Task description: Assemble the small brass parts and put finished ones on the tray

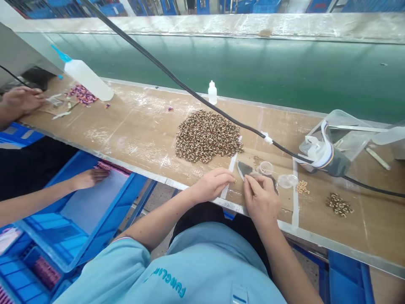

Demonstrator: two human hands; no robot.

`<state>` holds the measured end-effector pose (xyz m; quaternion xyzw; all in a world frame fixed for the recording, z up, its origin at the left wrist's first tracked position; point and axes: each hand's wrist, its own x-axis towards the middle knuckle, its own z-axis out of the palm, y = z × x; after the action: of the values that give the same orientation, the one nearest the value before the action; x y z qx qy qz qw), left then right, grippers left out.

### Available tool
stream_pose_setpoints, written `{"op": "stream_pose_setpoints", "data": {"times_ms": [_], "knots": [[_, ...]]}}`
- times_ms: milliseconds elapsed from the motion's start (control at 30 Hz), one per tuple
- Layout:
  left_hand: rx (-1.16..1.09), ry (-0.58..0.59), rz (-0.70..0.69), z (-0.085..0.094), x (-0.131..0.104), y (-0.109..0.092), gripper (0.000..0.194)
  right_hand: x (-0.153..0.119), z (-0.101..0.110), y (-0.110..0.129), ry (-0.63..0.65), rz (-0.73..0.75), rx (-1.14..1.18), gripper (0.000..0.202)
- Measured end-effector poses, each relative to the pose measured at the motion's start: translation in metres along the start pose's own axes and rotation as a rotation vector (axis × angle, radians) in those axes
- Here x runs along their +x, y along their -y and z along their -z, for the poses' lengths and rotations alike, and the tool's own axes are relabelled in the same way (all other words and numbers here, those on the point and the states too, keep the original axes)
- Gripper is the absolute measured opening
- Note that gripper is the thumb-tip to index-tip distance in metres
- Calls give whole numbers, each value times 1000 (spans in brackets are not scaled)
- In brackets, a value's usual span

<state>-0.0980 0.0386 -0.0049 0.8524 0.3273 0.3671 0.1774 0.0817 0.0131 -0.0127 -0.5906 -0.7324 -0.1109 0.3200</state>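
Note:
My left hand [212,185] is closed near the table's front edge, thumb and fingers pinching a tiny gold-coloured piece. To its right, my right hand [262,198] also makes a pinch; what its fingertips hold is too small to make out. Just beyond those fingertips lies a dark flat pad [244,169] with a pale edge, partly covered by the hand. A big heap of small gold-and-dark pieces [207,137] sits in front of both hands. Two clear round dishes [286,181] lie right of the pad, beside some tiny beige beads [303,187].
A black cable [177,80] crosses above the table. Behind the heap stands a small white bottle [212,93]. At right are a clear plastic bin [340,120] and a smaller pile [339,204]. A co-worker's hands [88,178], a large bottle [87,79] and blue crates [71,257] are left.

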Motion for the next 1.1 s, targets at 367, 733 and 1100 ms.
{"op": "stream_pose_setpoints", "data": {"times_ms": [367, 733, 1100], "knots": [[59, 38, -54, -9, 16, 0, 21, -1, 0, -6, 53, -36, 191, 21], [68, -13, -13, -23, 21, -1, 17, -2, -1, -9, 78, -26, 268, 25], [101, -74, -74, -23, 19, -2, 18, -3, -1, -6, 60, 19, 161, 25]]}}
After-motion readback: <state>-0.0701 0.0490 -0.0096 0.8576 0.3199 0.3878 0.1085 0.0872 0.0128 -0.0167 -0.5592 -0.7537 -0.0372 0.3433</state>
